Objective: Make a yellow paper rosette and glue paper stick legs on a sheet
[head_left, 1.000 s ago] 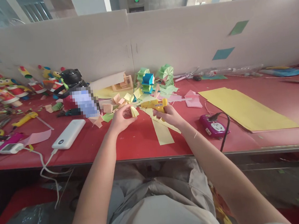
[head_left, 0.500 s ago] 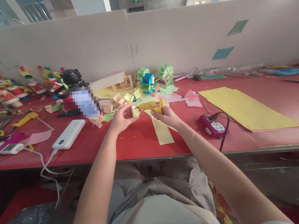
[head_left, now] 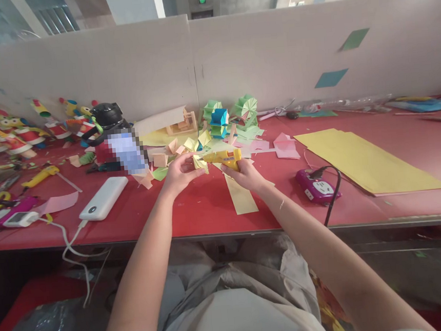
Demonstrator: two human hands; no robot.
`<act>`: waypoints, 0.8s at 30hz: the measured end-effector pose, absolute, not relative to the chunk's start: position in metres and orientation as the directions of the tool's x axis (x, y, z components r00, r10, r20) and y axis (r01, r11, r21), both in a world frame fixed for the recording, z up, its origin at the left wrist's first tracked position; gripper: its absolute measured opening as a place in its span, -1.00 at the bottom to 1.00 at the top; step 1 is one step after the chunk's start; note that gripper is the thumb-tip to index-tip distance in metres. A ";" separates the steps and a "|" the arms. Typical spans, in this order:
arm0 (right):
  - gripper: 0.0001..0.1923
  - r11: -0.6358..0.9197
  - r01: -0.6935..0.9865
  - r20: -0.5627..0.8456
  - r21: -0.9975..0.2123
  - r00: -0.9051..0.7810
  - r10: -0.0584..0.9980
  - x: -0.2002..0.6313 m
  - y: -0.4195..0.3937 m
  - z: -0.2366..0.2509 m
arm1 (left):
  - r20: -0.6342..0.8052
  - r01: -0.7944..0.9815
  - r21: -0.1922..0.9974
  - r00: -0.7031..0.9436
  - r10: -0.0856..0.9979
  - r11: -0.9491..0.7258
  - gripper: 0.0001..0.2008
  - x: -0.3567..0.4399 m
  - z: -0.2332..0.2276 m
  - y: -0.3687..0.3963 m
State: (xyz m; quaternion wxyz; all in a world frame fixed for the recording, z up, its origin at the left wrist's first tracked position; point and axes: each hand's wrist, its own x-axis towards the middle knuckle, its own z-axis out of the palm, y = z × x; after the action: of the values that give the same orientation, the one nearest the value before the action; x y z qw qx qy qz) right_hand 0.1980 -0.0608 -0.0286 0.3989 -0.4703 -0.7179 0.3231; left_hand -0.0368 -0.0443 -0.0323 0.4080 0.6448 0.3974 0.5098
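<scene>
My left hand (head_left: 182, 174) pinches a small piece of folded pale yellow paper (head_left: 200, 164) between thumb and fingers. My right hand (head_left: 247, 174) is wrapped round the grip of a yellow hot glue gun (head_left: 228, 157). Its nozzle points left and meets the folded paper, though whether it touches is too small to tell. Under the right hand lies a pale yellow paper strip (head_left: 242, 197). Folded paper pieces (head_left: 204, 138) in yellow, peach and green lie just behind my hands, with blue and green folded paper shapes (head_left: 219, 116) standing farther back.
On the left are a white power bank (head_left: 103, 198) with a cable, a second yellow glue gun (head_left: 40, 177) and a black-lidded bottle (head_left: 107, 115). To the right sit a purple power socket (head_left: 316, 186) and yellow paper sheets (head_left: 367, 165). A pale partition (head_left: 272, 53) closes off the back.
The glue gun's nozzle has shifted slightly left and down along the folded paper, and the paper's folds look more spread. Both hands keep their hold; the whole view has shifted slightly.
</scene>
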 end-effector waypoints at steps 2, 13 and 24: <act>-0.60 0.357 0.415 0.275 -0.837 -0.245 0.930 0.197 -0.061 -0.029 | 0.342 0.101 0.928 0.161 0.926 -0.360 -0.38 -0.037 -0.034 -0.042; -0.62 0.371 0.400 0.289 -0.838 -0.251 0.924 0.198 -0.061 -0.030 | 0.351 0.111 0.925 0.123 0.928 -0.364 -0.43 -0.037 -0.035 -0.043; -0.62 0.377 0.406 0.282 -0.832 -0.276 0.919 0.200 -0.062 -0.029 | 0.387 0.114 0.912 0.080 0.919 -0.394 -0.40 -0.037 -0.035 -0.042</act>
State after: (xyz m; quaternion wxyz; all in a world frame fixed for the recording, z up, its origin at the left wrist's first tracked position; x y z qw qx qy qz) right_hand 0.1996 -0.0619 -0.0287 0.3950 -0.4540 -0.7298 0.3244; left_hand -0.0374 -0.0422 -0.0350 0.3707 0.6343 0.4069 0.5428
